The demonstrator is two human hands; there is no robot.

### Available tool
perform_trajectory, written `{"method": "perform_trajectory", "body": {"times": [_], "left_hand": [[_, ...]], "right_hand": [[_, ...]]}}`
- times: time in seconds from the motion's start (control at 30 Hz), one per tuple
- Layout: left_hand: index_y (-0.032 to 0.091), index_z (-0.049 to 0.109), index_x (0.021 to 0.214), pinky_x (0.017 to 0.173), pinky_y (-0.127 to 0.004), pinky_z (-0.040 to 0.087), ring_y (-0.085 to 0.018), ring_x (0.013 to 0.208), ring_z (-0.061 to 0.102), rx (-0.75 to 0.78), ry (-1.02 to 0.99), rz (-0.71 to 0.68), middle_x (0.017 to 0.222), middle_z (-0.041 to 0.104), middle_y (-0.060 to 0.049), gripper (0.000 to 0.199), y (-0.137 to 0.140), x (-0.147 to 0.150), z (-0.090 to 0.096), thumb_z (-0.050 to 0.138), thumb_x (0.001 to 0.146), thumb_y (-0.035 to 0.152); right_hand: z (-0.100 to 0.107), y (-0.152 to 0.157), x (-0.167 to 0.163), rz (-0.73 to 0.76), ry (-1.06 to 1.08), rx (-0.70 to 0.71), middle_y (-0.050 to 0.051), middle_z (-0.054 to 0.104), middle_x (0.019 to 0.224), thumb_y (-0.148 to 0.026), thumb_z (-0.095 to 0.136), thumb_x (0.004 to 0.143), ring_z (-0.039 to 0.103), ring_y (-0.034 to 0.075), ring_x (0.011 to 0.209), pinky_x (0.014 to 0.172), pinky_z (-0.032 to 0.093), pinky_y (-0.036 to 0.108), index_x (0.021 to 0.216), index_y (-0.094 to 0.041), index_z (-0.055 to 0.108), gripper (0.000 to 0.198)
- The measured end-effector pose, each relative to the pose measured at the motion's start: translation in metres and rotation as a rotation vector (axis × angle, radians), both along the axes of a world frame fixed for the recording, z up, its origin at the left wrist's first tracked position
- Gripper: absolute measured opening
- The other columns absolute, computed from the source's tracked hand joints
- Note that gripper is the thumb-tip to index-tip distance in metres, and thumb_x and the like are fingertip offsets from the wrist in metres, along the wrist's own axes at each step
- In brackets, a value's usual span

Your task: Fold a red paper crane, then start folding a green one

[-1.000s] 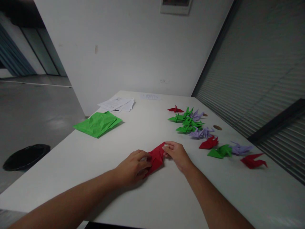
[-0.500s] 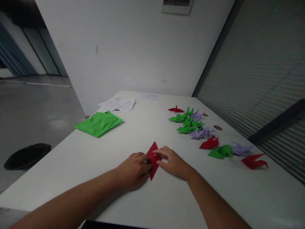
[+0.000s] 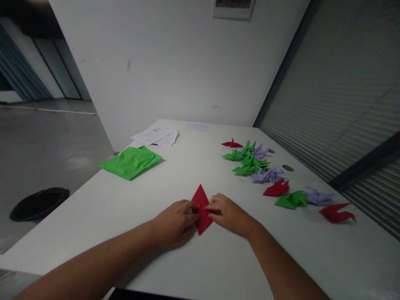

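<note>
A folded red origami paper (image 3: 201, 196), diamond-shaped, lies flat on the white table in front of me. My left hand (image 3: 178, 221) rests at its left edge, fingers curled and pressing on the paper. At the right corner, my right hand (image 3: 226, 212) pinches the paper's edge between thumb and fingertips. The fingers cover both side corners, while the top and bottom points show.
Green paper sheets (image 3: 131, 162) lie to the left, with printed papers (image 3: 156, 135) behind them. Folded cranes in green (image 3: 292, 201), red (image 3: 336, 213) and purple (image 3: 318, 196) spread along the right side. A black-lined bin (image 3: 39, 204) stands on the floor at left.
My right hand has shifted slightly right, from over the middle of the red paper to its right corner. More of the paper's face shows. My left hand stays in place.
</note>
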State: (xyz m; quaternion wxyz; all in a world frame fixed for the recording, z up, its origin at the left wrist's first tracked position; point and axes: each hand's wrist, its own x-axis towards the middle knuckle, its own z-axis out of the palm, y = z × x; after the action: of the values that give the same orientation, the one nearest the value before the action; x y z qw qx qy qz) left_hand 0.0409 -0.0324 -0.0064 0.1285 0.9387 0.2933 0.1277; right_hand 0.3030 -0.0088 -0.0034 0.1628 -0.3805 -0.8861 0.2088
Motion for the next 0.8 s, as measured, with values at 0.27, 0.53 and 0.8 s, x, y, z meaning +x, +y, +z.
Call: {"method": "perform_trajectory", "body": {"times": [0.27,0.53,0.8], "left_hand": [[0.033,0.035,0.158,0.104,-0.059,0.045,-0.039,0.131,0.049,-0.026,0.013,0.047,0.163,0.042,-0.011,0.073,0.003,0.002,-0.006,0.066,0.092,0.034],[0.029,0.047,0.152,0.105,-0.056,0.043,-0.036,0.123,0.048,-0.067,-0.049,0.082,0.137,0.054,-0.015,0.067,0.006,0.001,-0.005,0.07,0.09,0.042],[0.022,0.067,0.121,0.1,-0.045,0.046,-0.029,0.11,0.055,-0.074,-0.099,0.151,0.113,0.064,-0.01,0.029,0.012,-0.002,-0.004,0.065,0.096,0.036]], "right_hand": [[0.003,-0.004,-0.005,-0.008,-0.067,-0.012,0.006,0.066,0.096,-0.014,0.068,0.092,0.059,0.022,0.097,0.088,0.047,0.032,0.102,-0.022,0.08,0.017],[0.003,-0.006,-0.005,-0.021,-0.082,-0.016,0.005,0.064,0.096,-0.014,0.069,0.092,0.057,0.021,0.095,0.086,0.045,0.031,0.102,-0.021,0.08,0.016],[0.009,-0.008,-0.005,-0.034,-0.092,-0.045,0.007,0.066,0.1,-0.016,0.068,0.093,0.058,0.023,0.098,0.087,0.045,0.033,0.117,-0.022,0.079,0.026]]}}
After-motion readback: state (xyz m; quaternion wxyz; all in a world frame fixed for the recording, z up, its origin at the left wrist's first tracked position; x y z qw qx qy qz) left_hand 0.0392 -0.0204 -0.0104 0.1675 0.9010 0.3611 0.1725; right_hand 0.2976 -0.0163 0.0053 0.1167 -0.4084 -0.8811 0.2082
